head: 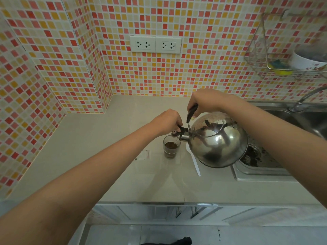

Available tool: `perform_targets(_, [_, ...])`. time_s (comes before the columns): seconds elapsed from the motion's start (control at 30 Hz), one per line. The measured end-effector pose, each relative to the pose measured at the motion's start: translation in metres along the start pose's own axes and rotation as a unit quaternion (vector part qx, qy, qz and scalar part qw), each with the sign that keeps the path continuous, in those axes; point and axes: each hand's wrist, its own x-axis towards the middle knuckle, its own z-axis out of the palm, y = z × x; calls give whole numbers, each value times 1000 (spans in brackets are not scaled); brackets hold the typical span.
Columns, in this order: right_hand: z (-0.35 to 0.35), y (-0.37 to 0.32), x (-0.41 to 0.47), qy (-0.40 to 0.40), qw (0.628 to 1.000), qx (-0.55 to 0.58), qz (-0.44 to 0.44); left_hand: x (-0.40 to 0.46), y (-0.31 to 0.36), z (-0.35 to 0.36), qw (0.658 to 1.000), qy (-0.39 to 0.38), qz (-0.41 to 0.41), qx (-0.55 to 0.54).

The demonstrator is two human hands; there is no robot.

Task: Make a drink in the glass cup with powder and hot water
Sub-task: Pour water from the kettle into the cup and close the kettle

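Hands: right hand (pixel 206 101) gripped round black handle of steel kettle (pixel 218 140), tilted; left hand (pixel 168 121) pinching spout cap lever | glass cup (pixel 171 147): upright on worktop (pixel 106 156), mid-surface, brown powder inside, under spout | white spoon (pixel 193 160): flat beside cup, toward sink edge.

Two bare forearms reach in from the 7 o'clock and 3 o'clock edges of the view, with no sleeve, cuff or glove on either as far as the frame shows. The left hand (pixel 168 120) and the right hand (pixel 206 100) carry no ring, watch or bracelet. The forearms are slim and smooth, the wrists narrow. The fingers (pixel 192 117) end in short, plain nails.
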Motion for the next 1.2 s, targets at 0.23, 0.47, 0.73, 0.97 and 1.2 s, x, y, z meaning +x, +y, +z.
perform_targets(0.23, [-2,8,-4,15,1000,23,5,-1,-3,-7,1000,18,10,-15])
perform_targets(0.47, [-17,31,-13,63,993,96,30,6,-5,-27,995,73,-5,-73])
perform_targets(0.73, [-26,53,-5,150,982,70,90,41,-15,-47,975,148,-50,-159])
perform_targets(0.97, [-8,82,31,183,972,91,120,84,-21,-43,959,173,-109,-197])
perform_targets(1.2, [23,117,73,171,966,122,148,132,-23,-27,951,147,-163,-219])
